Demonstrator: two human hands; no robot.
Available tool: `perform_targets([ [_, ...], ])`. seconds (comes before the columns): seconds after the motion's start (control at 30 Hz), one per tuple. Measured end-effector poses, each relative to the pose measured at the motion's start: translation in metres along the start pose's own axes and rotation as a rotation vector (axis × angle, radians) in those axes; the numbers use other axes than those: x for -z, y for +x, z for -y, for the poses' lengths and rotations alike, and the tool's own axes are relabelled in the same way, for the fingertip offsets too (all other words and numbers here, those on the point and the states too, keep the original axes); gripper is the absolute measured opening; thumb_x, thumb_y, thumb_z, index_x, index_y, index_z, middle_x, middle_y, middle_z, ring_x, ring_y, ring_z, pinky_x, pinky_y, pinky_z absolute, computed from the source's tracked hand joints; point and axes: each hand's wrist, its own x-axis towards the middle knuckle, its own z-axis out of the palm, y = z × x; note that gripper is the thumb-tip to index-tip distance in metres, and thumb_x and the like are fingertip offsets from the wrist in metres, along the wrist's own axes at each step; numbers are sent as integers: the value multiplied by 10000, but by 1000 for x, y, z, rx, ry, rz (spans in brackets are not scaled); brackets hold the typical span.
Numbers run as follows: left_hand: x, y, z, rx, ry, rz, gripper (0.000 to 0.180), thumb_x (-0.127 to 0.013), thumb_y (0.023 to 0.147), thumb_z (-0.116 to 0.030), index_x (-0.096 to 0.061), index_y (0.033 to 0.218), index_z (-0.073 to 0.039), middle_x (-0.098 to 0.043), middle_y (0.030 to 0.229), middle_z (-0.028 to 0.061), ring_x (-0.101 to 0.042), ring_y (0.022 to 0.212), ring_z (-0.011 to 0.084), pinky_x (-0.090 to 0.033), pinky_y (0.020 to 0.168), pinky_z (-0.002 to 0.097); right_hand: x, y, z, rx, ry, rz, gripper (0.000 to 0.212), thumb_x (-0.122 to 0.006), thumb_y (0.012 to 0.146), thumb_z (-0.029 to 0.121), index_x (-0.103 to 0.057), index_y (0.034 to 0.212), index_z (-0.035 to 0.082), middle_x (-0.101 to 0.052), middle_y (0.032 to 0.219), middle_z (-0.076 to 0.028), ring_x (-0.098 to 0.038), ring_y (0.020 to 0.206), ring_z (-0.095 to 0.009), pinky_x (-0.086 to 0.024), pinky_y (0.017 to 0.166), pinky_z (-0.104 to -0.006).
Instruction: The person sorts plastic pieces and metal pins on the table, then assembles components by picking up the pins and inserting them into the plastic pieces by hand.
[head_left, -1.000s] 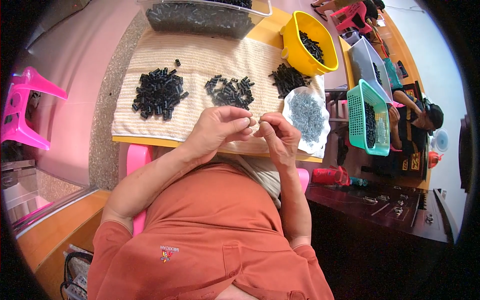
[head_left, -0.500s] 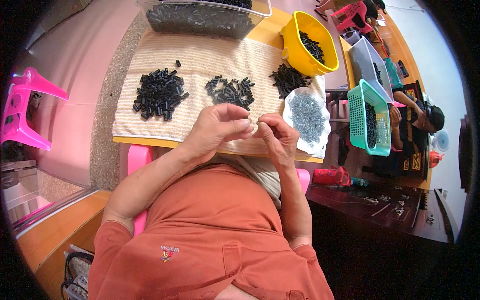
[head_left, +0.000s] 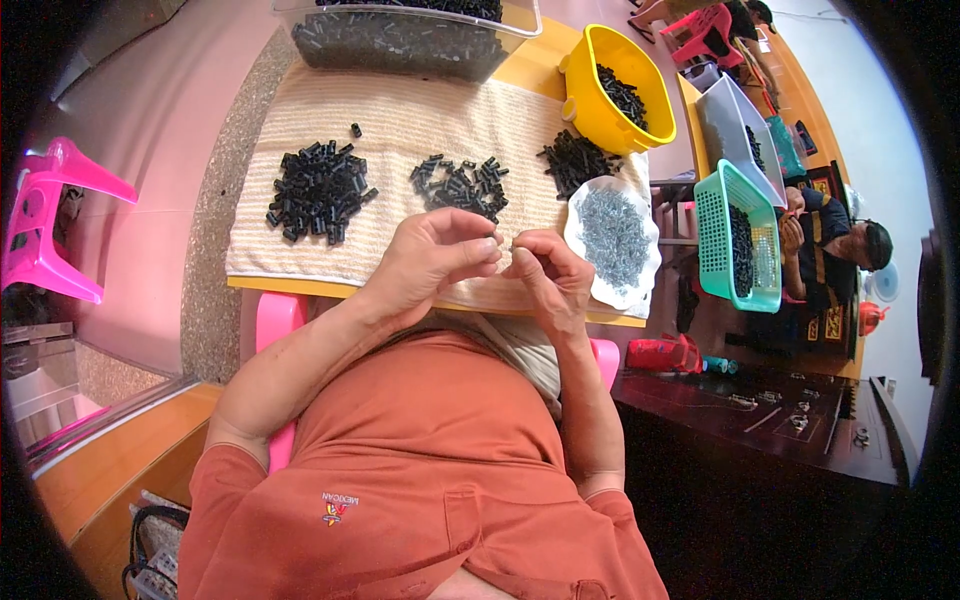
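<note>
Both hands meet over the front edge of a towel-covered table. My left hand is closed in a pinch, thumb against fingertips; any part in it is too small or hidden to name. Close beside it, my right hand also pinches, and what it holds cannot be made out. Beyond the hands lies a loose pile of small black plastic pieces. A larger pile of black cylindrical pieces is to the left. At right, a white scalloped dish holds many tiny silvery metal parts, near another black pile.
A clear bin of black pieces stands at the far edge, beside a yellow tub. Further right are a green basket, a grey bin and a seated person. A pink stool stands on the left.
My hands stay nearly in place, fingertips still close together. The seated person at right has shifted their head and hands slightly.
</note>
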Motion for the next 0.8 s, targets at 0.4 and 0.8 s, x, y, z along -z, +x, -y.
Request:
perform_targets([
  [0.4, 2, 0, 3, -92, 158, 57, 173, -665, 911, -27, -636, 1076, 14, -680, 992, 80, -670, 876, 141, -579, 805, 273, -2, -1, 3, 11, -13, -8, 102, -627, 947, 30, -653, 1002, -52, -622, 986, -86, -614, 760, -108, -556, 694, -261],
  [0.8, 1, 0, 5, -142, 266, 63, 201, -680, 903, -39, -649, 1093, 16, -693, 945, 71, -674, 842, 130, -572, 775, 257, 0, 1, 3, 13, 37, -2, 100, -657, 921, 25, -666, 1001, -34, -617, 1008, -85, -629, 841, -122, -583, 702, -246],
])
